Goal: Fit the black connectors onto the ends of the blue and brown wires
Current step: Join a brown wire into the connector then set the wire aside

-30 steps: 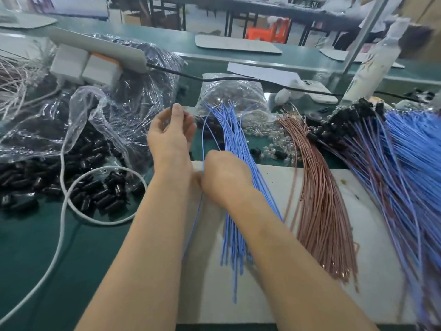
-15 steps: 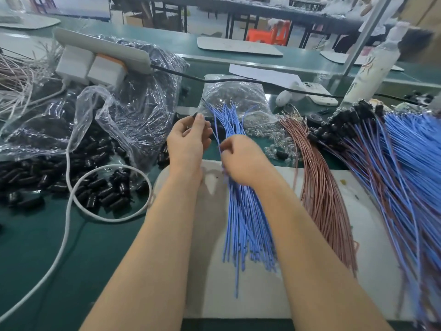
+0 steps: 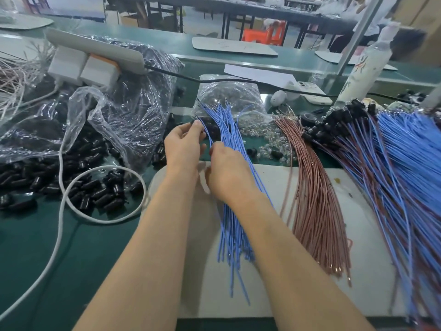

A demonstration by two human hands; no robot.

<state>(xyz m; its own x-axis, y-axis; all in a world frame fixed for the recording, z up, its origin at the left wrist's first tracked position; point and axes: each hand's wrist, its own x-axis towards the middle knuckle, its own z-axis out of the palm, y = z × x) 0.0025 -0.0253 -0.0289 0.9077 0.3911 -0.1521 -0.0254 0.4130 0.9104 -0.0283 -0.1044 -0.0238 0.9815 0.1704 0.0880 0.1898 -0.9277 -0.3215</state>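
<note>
A loose bundle of blue wires (image 3: 232,225) lies on a pale mat (image 3: 281,278), with a bundle of brown wires (image 3: 315,211) to its right. My left hand (image 3: 183,145) pinches a small black connector (image 3: 193,121) at its fingertips, by the far end of one blue wire. My right hand (image 3: 226,170) pinches that blue wire just below, on the left side of the bundle. Loose black connectors (image 3: 95,192) are heaped at the left. Far right lies a pile of blue and brown wires with black connectors on their ends (image 3: 353,125).
Clear plastic bags (image 3: 133,115) of black parts sit behind the heap, with a white power strip (image 3: 95,53) on top. A white cable (image 3: 62,211) loops over the green bench. A bag of clear parts (image 3: 233,96), a phone (image 3: 312,91) and a white bottle (image 3: 367,65) stand behind.
Both hands have moved away from me toward the far ends of the blue wires. The right hand has drawn one blue wire leftward, up to the connector in the left hand.
</note>
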